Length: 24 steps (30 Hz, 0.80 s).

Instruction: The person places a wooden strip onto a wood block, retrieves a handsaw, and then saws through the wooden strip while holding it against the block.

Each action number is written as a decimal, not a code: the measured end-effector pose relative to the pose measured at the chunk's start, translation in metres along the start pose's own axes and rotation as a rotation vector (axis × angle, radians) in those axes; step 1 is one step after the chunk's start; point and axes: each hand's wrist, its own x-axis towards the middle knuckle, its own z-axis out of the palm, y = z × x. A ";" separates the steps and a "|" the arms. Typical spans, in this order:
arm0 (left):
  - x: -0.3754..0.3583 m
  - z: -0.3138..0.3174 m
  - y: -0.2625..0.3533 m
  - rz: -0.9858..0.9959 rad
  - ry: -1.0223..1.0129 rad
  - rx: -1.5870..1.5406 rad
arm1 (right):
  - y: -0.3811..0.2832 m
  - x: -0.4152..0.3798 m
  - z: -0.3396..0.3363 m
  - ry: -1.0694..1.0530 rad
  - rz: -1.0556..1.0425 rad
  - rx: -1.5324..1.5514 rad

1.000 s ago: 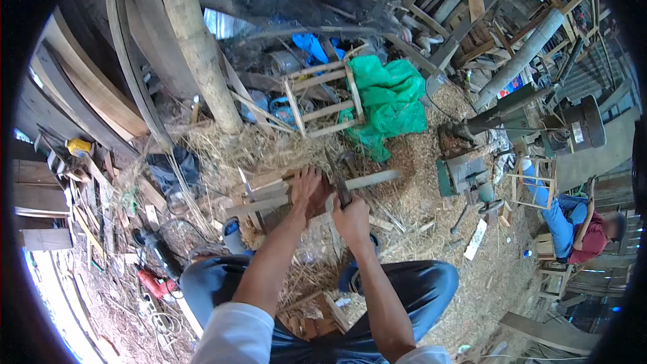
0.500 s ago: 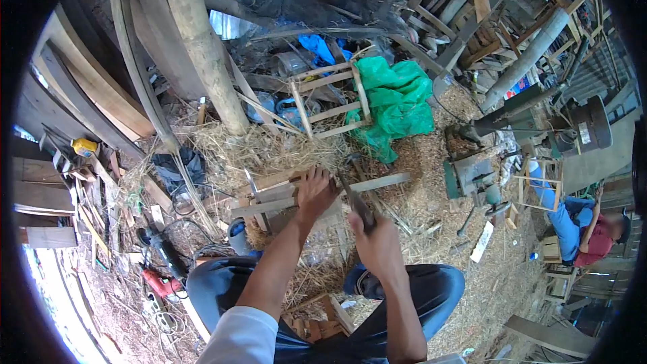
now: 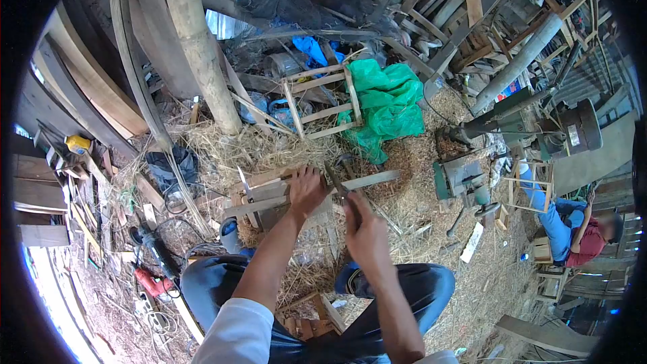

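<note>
A narrow wooden strip (image 3: 371, 180) lies nearly crosswise in front of my knees, over other pieces of wood. My left hand (image 3: 307, 192) is closed over its middle, fingers curled on its far edge. In my right hand (image 3: 367, 232) is a dark-handled blade (image 3: 335, 178), which points away from me and crosses the strip just right of my left hand. Its exact kind is hard to make out. To the left, a thin bright metal blade (image 3: 244, 182) stands up beside the strip.
Straw and shavings cover the ground. Ahead are a small wooden frame (image 3: 323, 98) and a green plastic sheet (image 3: 387, 104). A machine (image 3: 465, 178) stands at right, with a seated person (image 3: 583, 239) beyond. An angle grinder (image 3: 156, 249) and a red power tool (image 3: 153, 283) lie left.
My right hand has moved slightly left and up, bringing the blade more over the strip. My left hand stays on the strip. The whole view has shifted slightly.
</note>
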 end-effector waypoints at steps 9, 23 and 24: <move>0.003 0.030 -0.007 0.016 0.079 0.033 | 0.048 0.020 0.028 0.147 -0.074 0.113; 0.001 0.026 -0.006 0.043 0.153 0.047 | -0.010 0.008 -0.032 0.012 -0.111 0.061; 0.003 0.026 -0.007 0.025 0.099 0.036 | -0.011 0.014 -0.023 -0.018 -0.007 0.013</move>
